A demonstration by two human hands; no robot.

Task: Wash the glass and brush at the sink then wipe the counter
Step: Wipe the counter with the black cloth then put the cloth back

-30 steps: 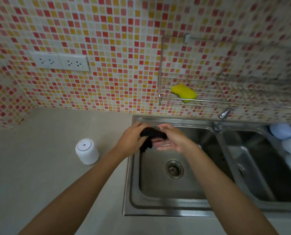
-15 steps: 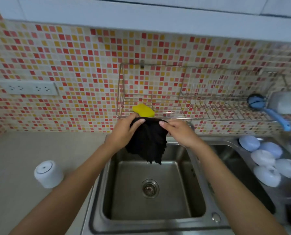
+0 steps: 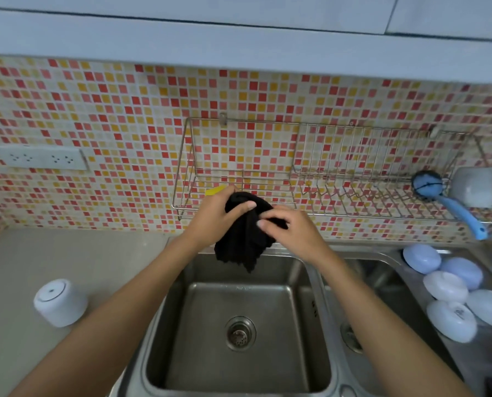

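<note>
The stainless double sink [image 3: 164, 325] sits against the tiled back wall, its left basin directly below the hands and bare down to the drain strainer [image 3: 240, 333] at its middle. The right basin's far right rim is crowded with a cluster of upturned white and pale blue bowls [image 3: 451, 293]. Left of the sink the beige counter [image 3: 67, 262] runs to the wall corner, carrying only an upside-down white cup [image 3: 60, 302] near the sink's left rim, apart from it.

On the wall a wire dish rack [image 3: 325, 179] spans above both basins. A yellow sponge [image 3: 214, 191] lies at its left end, mostly hidden behind the left hand. At the rack's right end lies the blue dish brush [image 3: 445, 200], head on the wires, handle sloping down past the front rail, just beside a pale glass [image 3: 473, 190] resting on its side. A double wall socket [image 3: 40, 159] is mounted over the counter, well left of the rack.

Both forearms reach up and forward from the bottom corners, meeting over the back rim of the left basin. The left hand [image 3: 213, 216] grips the top of a black cloth [image 3: 244, 239], thumb pressed across its front. The right hand [image 3: 293, 230] pinches the same cloth from the right, fingers curled into its folds. The cloth hangs bunched between them, its ragged lower edge dangling above the basin without touching it, level with the rack's front rail.
</note>
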